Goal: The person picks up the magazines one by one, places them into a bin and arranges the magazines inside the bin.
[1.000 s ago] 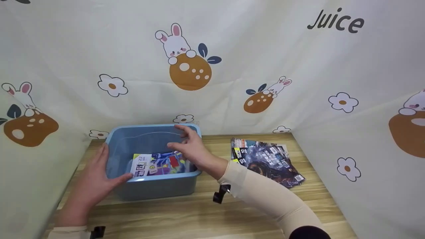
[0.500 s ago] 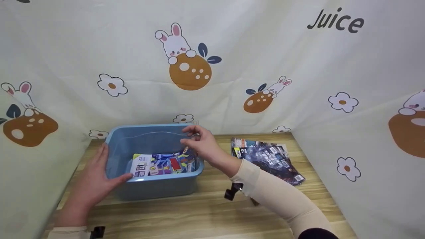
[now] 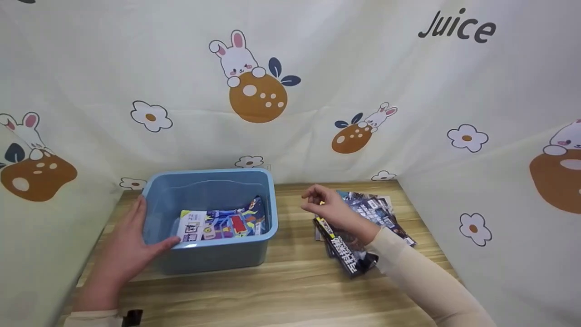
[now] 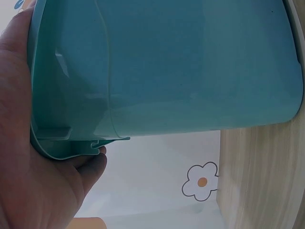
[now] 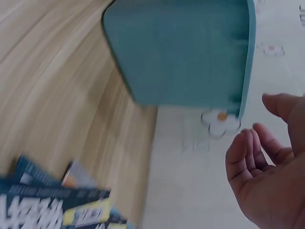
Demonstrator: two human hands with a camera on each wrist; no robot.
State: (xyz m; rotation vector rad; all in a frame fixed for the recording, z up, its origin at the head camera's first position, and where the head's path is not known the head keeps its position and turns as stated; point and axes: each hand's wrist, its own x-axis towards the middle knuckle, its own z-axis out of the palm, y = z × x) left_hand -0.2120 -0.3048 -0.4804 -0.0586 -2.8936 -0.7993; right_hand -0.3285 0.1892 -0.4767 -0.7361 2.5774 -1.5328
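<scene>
Gripping the blue bin (image 3: 213, 260) with the left hand (image 3: 125, 245) near the worktop's (image 3: 254, 299) far-left corner; hovering with the right hand (image 3: 331, 211), free and loosely curled, above magazines (image 3: 381, 212).

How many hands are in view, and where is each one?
2. The left hand grips the blue bin at its near left corner; the right hand hovers by the magazines, holding nothing. Neither is hidden.

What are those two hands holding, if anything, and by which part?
The left hand holds the bin by its rim, at the near left corner. The right hand holds nothing.
</scene>
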